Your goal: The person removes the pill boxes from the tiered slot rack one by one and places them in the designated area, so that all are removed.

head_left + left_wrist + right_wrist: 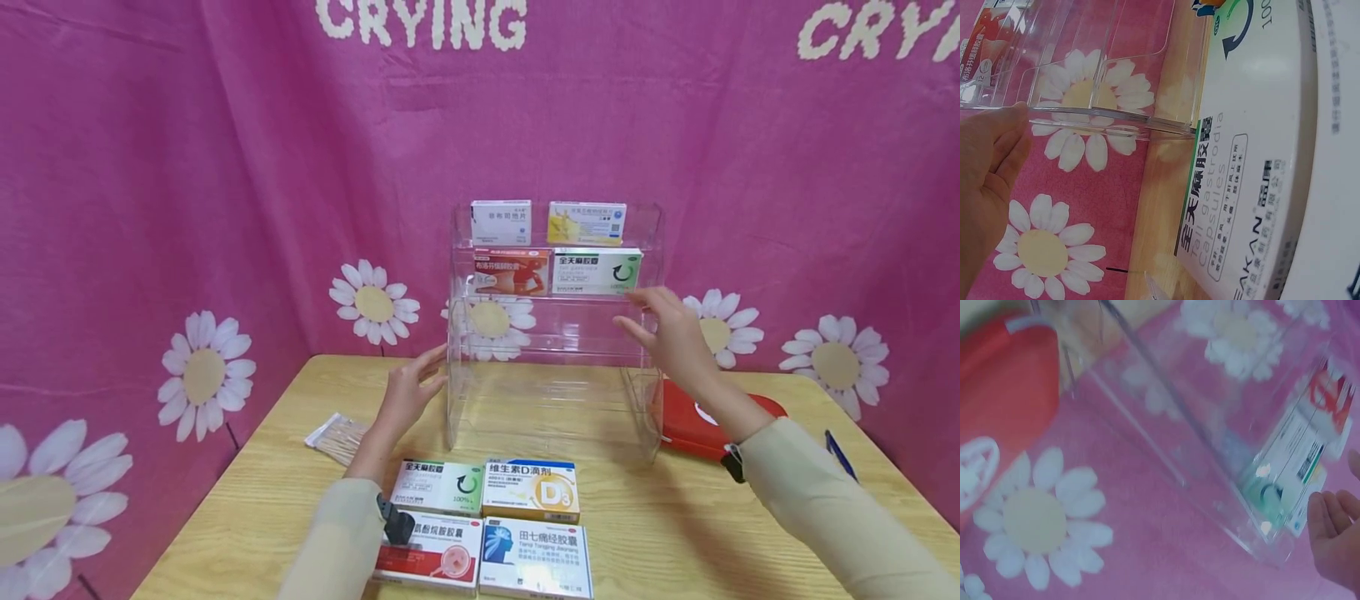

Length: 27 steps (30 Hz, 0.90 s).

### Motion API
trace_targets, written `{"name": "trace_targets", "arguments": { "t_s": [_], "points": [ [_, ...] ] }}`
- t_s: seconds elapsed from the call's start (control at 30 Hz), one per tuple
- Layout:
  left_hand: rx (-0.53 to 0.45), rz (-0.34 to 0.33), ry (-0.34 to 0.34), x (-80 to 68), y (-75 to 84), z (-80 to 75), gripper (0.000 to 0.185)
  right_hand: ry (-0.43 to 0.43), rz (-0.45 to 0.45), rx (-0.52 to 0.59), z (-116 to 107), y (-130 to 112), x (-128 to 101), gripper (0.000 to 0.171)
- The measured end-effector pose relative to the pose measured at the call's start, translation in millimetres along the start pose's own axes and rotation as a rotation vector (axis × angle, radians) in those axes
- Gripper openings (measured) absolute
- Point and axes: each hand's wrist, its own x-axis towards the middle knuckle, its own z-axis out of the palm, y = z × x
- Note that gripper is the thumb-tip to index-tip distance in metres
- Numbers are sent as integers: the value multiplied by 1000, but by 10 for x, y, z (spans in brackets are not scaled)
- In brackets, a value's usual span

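A clear plastic tiered rack (555,325) stands on the table. Its top tier bears a white medicine box (501,222) and a yellow-and-white one (587,223). On the tier below are an orange-red box (512,272) and a green-and-white capsule box (597,272). My right hand (672,337) is raised at the rack's right side, just below the green-and-white box, thumb and fingers apart, holding nothing. With extended fingers, my left hand (407,393) touches or nearly touches the rack's left side panel. In the left wrist view, that hand (988,169) is beside the panel's edge.
Nearer me lie another green-and-white box (438,486), a vitamin D box (531,490), a red-and-white box (435,558) and a blue-and-white box (536,557). A cotton swab packet (337,437) is left; a red case (693,425) and pen (841,456) are right.
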Motion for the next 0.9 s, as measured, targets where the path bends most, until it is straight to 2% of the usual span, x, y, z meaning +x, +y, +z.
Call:
{"name": "trace_targets", "arguments": {
  "t_s": [0.2,0.37,0.5,0.63,0.77,0.9],
  "points": [
    [8,4,1,-6,-10,3,50,20,25,-64,9,176,349,40],
    [5,18,9,-7,-20,10,49,-44,91,-177,35,271,539,44],
    [2,28,16,-14,-18,13,49,-73,46,-299,89,328,628,44],
    [3,50,24,-16,-19,14,50,-31,-46,-399,165,386,686,41],
    [0,39,20,-18,-29,16,49,9,-90,-444,234,409,713,35],
    [-3,27,14,-12,-40,16,49,9,-66,-441,266,394,724,29]
  ]
}}
